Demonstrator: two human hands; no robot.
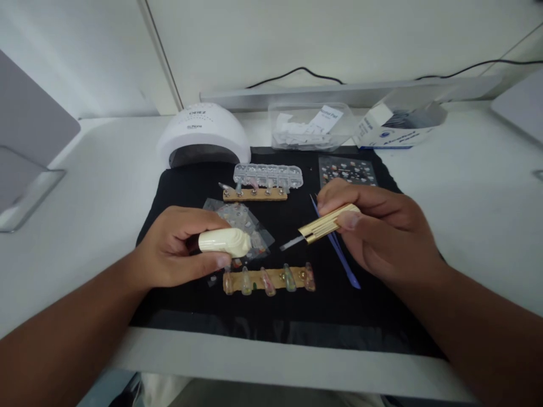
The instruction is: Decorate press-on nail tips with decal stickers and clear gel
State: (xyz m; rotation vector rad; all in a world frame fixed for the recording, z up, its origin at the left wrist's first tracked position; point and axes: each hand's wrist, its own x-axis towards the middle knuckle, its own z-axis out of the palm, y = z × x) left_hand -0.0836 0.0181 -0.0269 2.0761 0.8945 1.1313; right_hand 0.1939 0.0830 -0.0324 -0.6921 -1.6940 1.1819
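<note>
My left hand (178, 249) grips a cream-coloured polish bottle (224, 242), lying on its side and pointing right. My right hand (377, 226) pinches the gold cap (326, 223) of a polish brush, whose thin brush tip (291, 244) points left toward the bottle without touching it. Just below both hands a wooden strip (269, 278) carries several painted nail tips on the black mat (297, 316). A blue stick tool (339, 254) lies on the mat under my right hand.
A white nail-curing lamp (203, 134) stands at the back left. A second wooden strip (254, 194), a clear compartment box (268, 174), sticker sheets (347, 169), clear packets (250, 226), a clear tub (311, 125) and a white-blue carton (399, 127) lie behind.
</note>
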